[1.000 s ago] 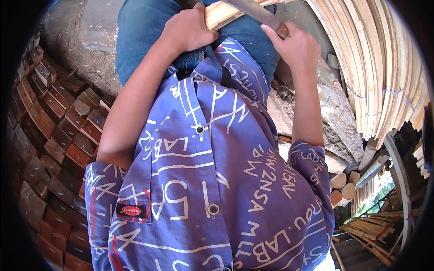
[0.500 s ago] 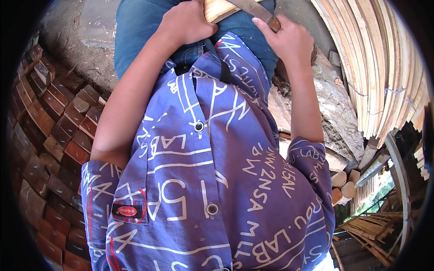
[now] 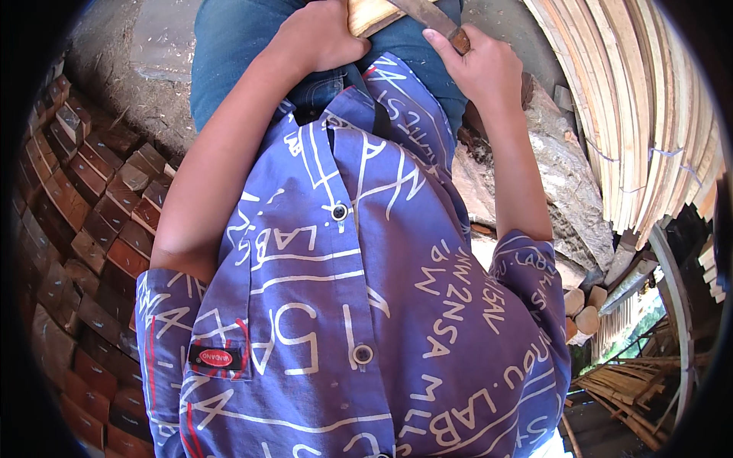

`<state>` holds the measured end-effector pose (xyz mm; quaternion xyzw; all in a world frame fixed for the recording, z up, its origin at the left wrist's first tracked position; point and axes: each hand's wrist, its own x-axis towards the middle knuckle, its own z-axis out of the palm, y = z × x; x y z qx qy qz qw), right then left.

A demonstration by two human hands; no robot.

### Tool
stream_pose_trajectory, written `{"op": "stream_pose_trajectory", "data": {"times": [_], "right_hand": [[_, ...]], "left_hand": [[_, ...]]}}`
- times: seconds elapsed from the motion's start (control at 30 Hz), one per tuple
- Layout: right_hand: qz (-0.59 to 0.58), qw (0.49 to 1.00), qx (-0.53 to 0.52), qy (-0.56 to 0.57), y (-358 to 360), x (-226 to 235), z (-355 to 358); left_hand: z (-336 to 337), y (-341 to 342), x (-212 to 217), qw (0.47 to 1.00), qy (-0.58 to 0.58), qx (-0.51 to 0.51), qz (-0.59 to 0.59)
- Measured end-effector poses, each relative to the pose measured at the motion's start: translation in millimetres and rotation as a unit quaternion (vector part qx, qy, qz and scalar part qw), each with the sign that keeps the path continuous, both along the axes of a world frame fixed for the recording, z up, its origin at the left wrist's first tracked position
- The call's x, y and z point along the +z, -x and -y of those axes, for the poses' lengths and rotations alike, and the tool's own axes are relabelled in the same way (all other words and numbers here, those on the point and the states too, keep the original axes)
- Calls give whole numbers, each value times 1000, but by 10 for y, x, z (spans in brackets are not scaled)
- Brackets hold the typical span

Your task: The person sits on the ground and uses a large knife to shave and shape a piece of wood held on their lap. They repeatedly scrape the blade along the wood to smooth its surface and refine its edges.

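Over my lap, my left hand [image 3: 324, 40] is closed around the near end of a pale piece of wood [image 3: 369, 17]. My right hand [image 3: 486, 70] grips the brown wooden handle of a large knife [image 3: 427, 14], its thumb stretched along the handle toward the blade. The broad grey blade lies across the upper side of the wood, slanting up and left. The top edge of the picture cuts off the far parts of both the wood and the blade.
Stacked brown wooden blocks [image 3: 99, 221] fill the left side. Tied bundles of long pale wood strips [image 3: 641, 114] stand at the right, beside a rough log [image 3: 561, 168]. Small cut pieces [image 3: 586, 319] and thin sticks [image 3: 622, 393] lie lower right. Shavings dot the ground [image 3: 164, 107].
My right hand and the knife have shifted very slightly left. Both hands keep their grips, and the blade stays across the wood.
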<state>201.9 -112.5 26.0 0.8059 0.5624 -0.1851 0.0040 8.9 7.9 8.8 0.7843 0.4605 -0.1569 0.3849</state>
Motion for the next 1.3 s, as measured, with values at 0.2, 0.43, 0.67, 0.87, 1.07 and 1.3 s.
{"op": "stream_pose_trajectory", "data": {"times": [0.2, 0.43, 0.67, 0.87, 1.07, 1.3], "right_hand": [[92, 996, 17, 6, -486, -47, 120], [62, 996, -62, 19, -460, 95, 165], [40, 999, 14, 23, 71, 40, -131], [142, 986, 0, 92, -639, 100, 126], [-5, 996, -86, 19, -164, 100, 104], [-23, 998, -38, 35, 255, 125, -250]], "left_hand": [[47, 95, 33, 999, -27, -18, -15], [4, -14, -37, 999, -16, 0, 35], [8, 133, -11, 1000, -6, 13, 19], [21, 48, 37, 1000, -1, 7, -6], [-122, 109, -155, 995, 73, -11, 68], [-406, 352, -174, 919, 385, 51, 65]]}}
